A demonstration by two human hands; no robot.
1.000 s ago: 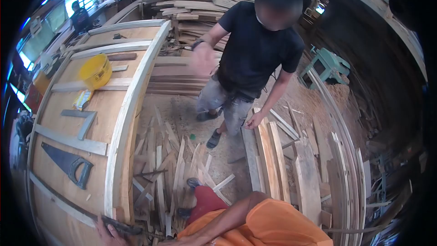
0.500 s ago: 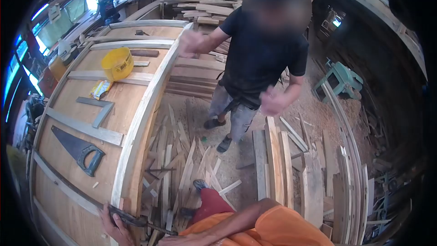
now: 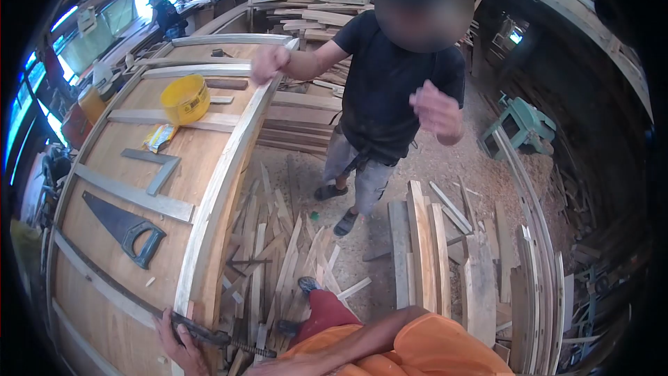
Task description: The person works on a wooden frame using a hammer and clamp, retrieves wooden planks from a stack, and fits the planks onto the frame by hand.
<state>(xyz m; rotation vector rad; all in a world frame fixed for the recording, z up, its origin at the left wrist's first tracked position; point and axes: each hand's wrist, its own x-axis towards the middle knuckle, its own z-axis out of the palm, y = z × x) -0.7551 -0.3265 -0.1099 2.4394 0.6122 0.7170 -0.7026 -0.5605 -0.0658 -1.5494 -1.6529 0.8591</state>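
Left hand (image 3: 182, 349) pinches the dark clamp (image 3: 207, 333) between thumb and fingers at the near corner of the wooden frame (image 3: 216, 198); right hand (image 3: 268, 367) is by the clamp's threaded end, cut off by the view, grip can't be told. Handsaw (image 3: 124, 226), metal square (image 3: 161, 167), snack packet (image 3: 160, 138) and yellow bucket (image 3: 185, 100) lie on the panel (image 3: 132, 202). Co-worker (image 3: 390, 90) stands across, one hand at the frame's edge.

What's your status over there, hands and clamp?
Left hand on black clamp, at edge of wooden frame. Right hand near threaded rod, grip unclear. Co-worker opposite; loose wood strips near feet.
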